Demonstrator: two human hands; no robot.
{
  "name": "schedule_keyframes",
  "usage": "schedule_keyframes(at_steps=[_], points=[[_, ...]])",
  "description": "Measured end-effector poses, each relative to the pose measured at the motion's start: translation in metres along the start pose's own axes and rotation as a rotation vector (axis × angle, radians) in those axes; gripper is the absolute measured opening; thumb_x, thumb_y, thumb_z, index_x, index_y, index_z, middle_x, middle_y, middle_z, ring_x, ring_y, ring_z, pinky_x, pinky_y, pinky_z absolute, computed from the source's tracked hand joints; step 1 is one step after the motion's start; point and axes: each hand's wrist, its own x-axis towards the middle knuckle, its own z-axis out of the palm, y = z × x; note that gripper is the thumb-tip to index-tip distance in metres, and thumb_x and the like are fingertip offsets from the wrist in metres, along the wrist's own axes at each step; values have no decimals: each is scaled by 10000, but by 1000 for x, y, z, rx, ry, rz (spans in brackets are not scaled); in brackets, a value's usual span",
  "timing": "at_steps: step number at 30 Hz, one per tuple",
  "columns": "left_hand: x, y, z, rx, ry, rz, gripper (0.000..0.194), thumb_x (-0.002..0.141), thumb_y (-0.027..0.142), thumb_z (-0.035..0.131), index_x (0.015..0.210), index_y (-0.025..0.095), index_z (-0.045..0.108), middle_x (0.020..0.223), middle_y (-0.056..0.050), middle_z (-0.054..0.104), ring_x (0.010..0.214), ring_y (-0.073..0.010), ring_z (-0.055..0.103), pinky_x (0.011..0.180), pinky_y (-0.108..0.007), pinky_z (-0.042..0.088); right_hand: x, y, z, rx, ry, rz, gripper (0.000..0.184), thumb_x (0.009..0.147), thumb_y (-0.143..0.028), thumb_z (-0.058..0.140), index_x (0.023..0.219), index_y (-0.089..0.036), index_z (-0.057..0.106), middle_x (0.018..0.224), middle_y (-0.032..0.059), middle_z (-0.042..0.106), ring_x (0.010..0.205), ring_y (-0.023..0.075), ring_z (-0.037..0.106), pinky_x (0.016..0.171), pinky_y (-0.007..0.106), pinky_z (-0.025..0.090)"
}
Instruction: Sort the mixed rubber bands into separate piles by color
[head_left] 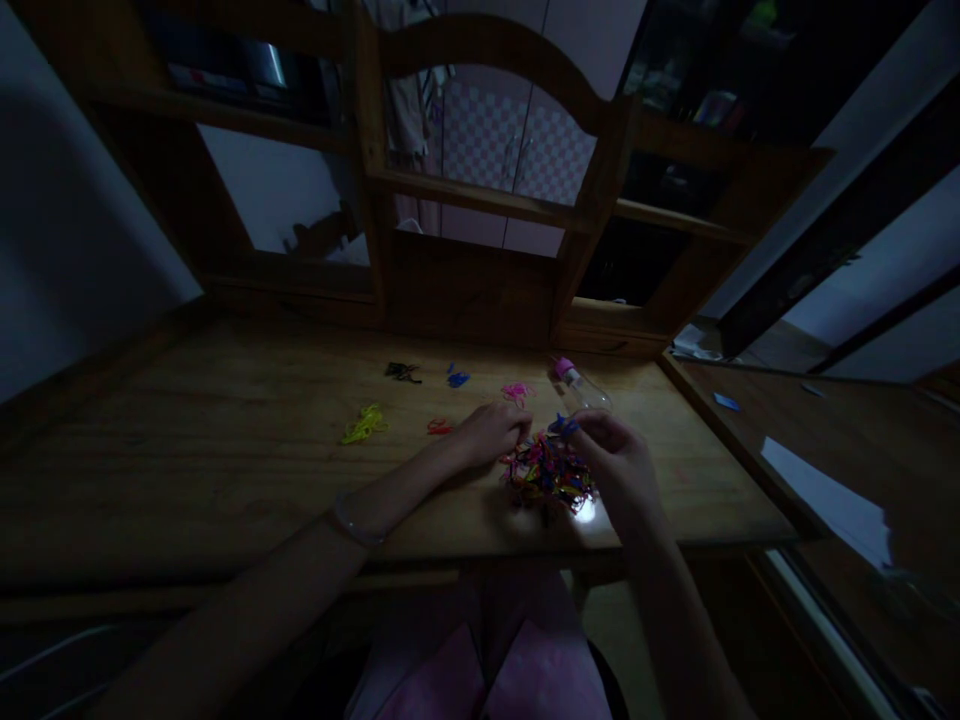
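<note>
A mixed heap of thin, colourful rubber bands lies near the front edge of the wooden desk. My right hand is at its upper right side, with a pinch of blue rubber bands between thumb and fingers. At the heap's upper left edge is my left hand, its fingers curled closed; whatever they hold is hidden. Single-colour bunches lie beyond and to the left: pink bands, a blue bunch, black bands, red bands and yellow bands.
A clear bottle with a pink cap is just beyond my right hand. Wooden shelving rises along the desk's back edge. On the right, a lower brown surface holds a white sheet of paper and a small blue card.
</note>
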Motion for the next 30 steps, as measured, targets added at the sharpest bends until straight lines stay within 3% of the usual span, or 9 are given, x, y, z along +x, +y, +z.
schedule_keyframes(at_steps=[5,8,11,14,18,23,27,30], points=[[3,1,0,6,-91,-72,192,785,128,466,702,177,633,732,-21,658,700,-160,583,662,-252,406,80,-13,50,-106,-317,-173,180,748,-296,712,836,-158,637,753,48,709,667,164,690,625,260,548],[4,-1,1,12,-99,-108,227,804,131,441,700,181,637,691,-17,657,659,-156,580,624,-247,398,125,-4,85,-363,-502,-222,90,751,-183,674,827,-143,648,722,48,710,639,161,697,576,222,534],[2,-2,1,13,-85,-103,222,811,134,436,736,177,641,737,-25,669,679,-155,581,616,-243,393,152,9,109,-684,-533,-293,106,733,-89,652,821,-141,682,746,46,723,669,150,695,558,178,500],[-1,-2,1,9,-72,-80,203,818,141,446,760,169,638,787,-34,677,694,-150,579,623,-241,392,163,20,121,-776,-542,-303,126,702,-65,682,798,-142,706,747,44,730,681,148,687,555,167,477],[-3,-1,0,-1,-62,-64,199,833,155,444,790,167,638,793,-36,675,695,-153,574,648,-250,402,167,23,123,-817,-540,-325,176,648,-65,735,801,-152,727,793,40,739,741,154,680,618,177,472],[-1,-1,0,-27,-70,-55,226,824,133,423,732,175,625,749,-26,664,702,-154,583,666,-249,413,167,12,113,-811,-496,-354,158,687,-128,722,843,-156,735,807,38,735,768,164,678,650,204,476],[2,-2,0,-42,-81,-75,204,782,122,444,673,181,606,653,-10,637,634,-150,571,599,-245,389,147,-8,95,-710,-433,-387,128,794,-189,618,860,-161,725,774,37,726,740,159,681,651,227,495],[2,-4,-1,-56,-52,-80,209,781,129,434,667,178,603,646,-12,627,629,-151,562,599,-246,386,120,-27,70,-576,-415,-420,163,833,-248,588,898,-169,715,761,35,718,719,159,685,656,245,511]])
